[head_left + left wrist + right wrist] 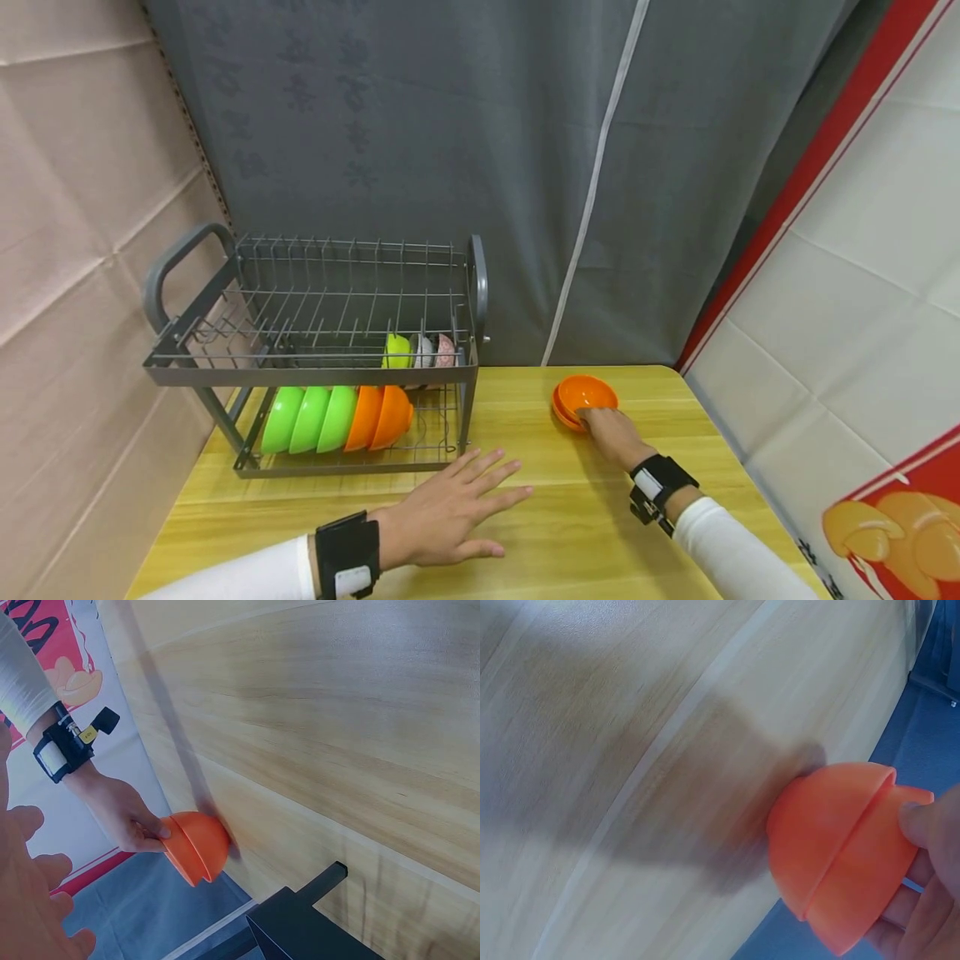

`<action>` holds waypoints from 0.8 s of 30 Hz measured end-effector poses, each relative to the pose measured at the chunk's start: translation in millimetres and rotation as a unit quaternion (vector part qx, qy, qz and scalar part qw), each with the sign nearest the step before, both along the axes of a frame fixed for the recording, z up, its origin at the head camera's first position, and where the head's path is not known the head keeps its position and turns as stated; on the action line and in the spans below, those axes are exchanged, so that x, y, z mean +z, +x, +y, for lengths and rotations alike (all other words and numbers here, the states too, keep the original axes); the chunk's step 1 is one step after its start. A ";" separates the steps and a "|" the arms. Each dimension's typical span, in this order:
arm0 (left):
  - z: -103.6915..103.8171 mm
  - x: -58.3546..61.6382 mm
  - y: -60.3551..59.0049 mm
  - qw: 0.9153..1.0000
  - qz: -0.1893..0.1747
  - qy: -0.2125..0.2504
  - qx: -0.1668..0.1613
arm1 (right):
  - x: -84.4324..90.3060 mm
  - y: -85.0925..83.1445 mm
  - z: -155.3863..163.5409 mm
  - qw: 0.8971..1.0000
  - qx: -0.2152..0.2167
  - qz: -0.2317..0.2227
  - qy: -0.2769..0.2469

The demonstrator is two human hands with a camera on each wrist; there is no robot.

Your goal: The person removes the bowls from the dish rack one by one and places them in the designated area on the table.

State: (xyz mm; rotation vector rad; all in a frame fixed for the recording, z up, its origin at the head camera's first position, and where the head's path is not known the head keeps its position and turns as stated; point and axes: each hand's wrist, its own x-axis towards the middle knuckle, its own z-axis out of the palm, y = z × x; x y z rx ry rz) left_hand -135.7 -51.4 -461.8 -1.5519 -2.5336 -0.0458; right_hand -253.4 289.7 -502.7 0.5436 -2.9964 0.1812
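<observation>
A: Right hand status?
B: Fingers and thumb pinch the rim of two nested orange bowls. The stack is tipped on the worktop, open side toward the camera in the head view. The right wrist view shows the thumb on the outer bowl's rim.

A: Left hand?
B: Flat on the worktop, palm down, fingers spread, holding nothing. It's well apart from the bowls, which lie ahead of it and to its right.

A: Anything else near the left hand?
B: A dish rack just ahead of its fingertips. Lower tier holds three green bowls and two orange bowls on edge. Upper tier has small bowls at its right end.
</observation>
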 end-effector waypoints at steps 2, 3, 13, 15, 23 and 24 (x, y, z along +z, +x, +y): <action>0.1 -0.1 0.3 1.000 -0.002 -0.003 0.000 | -1.6 -1.2 0.2 1.000 0.000 -0.003 0.000; 0.2 -0.1 0.4 1.000 -0.003 -0.003 0.000 | -2.4 -1.8 0.4 1.000 -0.001 -0.005 -0.001; -2.0 -0.8 0.3 1.000 -0.013 -0.008 0.002 | -10.6 -4.7 2.4 0.999 -0.019 -0.038 -0.008; -2.8 -1.1 0.6 1.000 -0.017 -0.007 0.002 | -10.5 -3.5 2.1 0.999 -0.015 -0.034 -0.008; -5.3 -3.3 0.3 1.000 -0.008 -0.003 0.010 | 0.7 9.2 -2.9 1.000 0.019 -0.006 -0.003; -5.7 -3.2 0.3 1.000 -0.006 -0.004 0.011 | 2.6 11.6 -4.0 1.000 0.021 -0.005 -0.003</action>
